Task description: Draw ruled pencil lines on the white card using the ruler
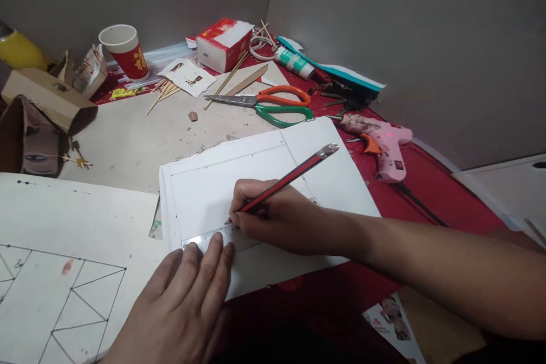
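My right hand [277,216] is closed around a red and black pencil [290,177], its tip down on a white sheet [222,190] along the upper edge of a clear ruler [202,238]. Thin pencil lines forming a rectangle show on the sheet. With fingers stretched out, my left hand [187,290] lies flat and presses on the ruler's left part. The rest of the ruler passes beneath my right hand, and its far end peeks out beyond the wrist. At the left lies another paper [38,216] with a drawn truss pattern of lines and dots.
Behind the sheet lie scissors [243,100] with orange and green handles. A pink glue gun [386,148] rests at the right, its cord trailing. Further back are a paper cup [139,60], a red-white box [222,48], wooden sticks [164,92] and a glue tube [294,62]. Cardboard pieces [51,96] stand left.
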`<action>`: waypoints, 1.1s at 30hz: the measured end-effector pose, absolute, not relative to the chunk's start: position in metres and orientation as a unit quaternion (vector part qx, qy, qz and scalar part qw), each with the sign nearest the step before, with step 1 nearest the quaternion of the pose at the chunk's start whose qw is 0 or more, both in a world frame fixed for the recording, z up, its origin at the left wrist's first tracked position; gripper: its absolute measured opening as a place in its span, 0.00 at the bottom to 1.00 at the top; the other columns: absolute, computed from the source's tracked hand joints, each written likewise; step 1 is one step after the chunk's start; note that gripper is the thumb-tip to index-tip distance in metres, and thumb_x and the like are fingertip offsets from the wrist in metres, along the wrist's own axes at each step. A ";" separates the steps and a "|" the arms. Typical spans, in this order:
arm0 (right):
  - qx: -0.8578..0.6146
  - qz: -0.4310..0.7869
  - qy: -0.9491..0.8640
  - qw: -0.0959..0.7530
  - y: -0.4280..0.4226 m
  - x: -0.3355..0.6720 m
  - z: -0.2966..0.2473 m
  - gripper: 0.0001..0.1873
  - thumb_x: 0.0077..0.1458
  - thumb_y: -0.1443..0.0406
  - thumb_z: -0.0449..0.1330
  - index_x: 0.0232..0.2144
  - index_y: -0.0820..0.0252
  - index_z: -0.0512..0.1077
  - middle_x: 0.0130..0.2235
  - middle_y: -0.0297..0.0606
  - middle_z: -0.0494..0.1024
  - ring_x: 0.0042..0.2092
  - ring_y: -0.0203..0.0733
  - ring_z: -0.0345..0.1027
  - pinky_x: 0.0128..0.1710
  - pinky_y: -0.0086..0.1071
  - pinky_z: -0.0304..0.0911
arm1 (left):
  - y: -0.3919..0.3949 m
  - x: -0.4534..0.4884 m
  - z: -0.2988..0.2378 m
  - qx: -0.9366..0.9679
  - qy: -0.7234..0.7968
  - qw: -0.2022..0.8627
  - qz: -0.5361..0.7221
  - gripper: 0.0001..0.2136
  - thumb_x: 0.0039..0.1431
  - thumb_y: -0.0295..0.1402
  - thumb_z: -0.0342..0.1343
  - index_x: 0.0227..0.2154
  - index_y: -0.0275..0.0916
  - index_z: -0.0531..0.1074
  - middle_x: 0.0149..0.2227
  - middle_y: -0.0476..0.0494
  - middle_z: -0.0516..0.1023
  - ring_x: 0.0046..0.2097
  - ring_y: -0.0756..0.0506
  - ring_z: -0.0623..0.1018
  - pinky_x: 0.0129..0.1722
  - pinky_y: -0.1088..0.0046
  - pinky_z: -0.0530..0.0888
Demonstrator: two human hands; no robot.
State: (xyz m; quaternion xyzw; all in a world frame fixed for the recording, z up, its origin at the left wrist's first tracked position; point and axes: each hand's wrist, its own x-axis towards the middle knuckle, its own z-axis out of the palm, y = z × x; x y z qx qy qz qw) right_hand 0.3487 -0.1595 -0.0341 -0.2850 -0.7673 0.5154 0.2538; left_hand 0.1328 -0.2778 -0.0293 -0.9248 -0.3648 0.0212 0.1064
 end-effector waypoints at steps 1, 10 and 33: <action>-0.282 0.517 -0.767 0.255 -0.160 0.349 -0.034 0.07 0.55 0.73 0.56 0.27 0.59 0.64 0.28 0.29 0.67 0.29 0.31 0.59 0.30 0.27 0.58 | -0.278 0.133 -0.029 -0.924 -0.366 0.107 0.020 0.25 0.68 0.37 0.46 0.63 0.30 0.62 0.64 0.34 0.68 0.55 0.38 0.74 0.54 0.60 0.64; -0.282 0.514 -0.775 0.237 -0.159 0.348 -0.034 0.06 0.55 0.71 0.55 0.27 0.59 0.63 0.27 0.30 0.67 0.29 0.32 0.58 0.32 0.29 0.57 | -0.276 0.132 -0.026 -0.926 -0.358 0.115 0.021 0.26 0.67 0.39 0.47 0.64 0.32 0.62 0.64 0.36 0.68 0.56 0.37 0.74 0.55 0.60 0.64; -0.307 0.506 -0.783 0.193 -0.161 0.347 -0.031 0.06 0.56 0.69 0.55 0.28 0.58 0.62 0.28 0.31 0.68 0.29 0.33 0.58 0.30 0.29 0.56 | -0.275 0.133 -0.027 -0.925 -0.365 0.103 0.013 0.25 0.67 0.38 0.47 0.64 0.32 0.61 0.65 0.36 0.67 0.56 0.38 0.74 0.55 0.61 0.64</action>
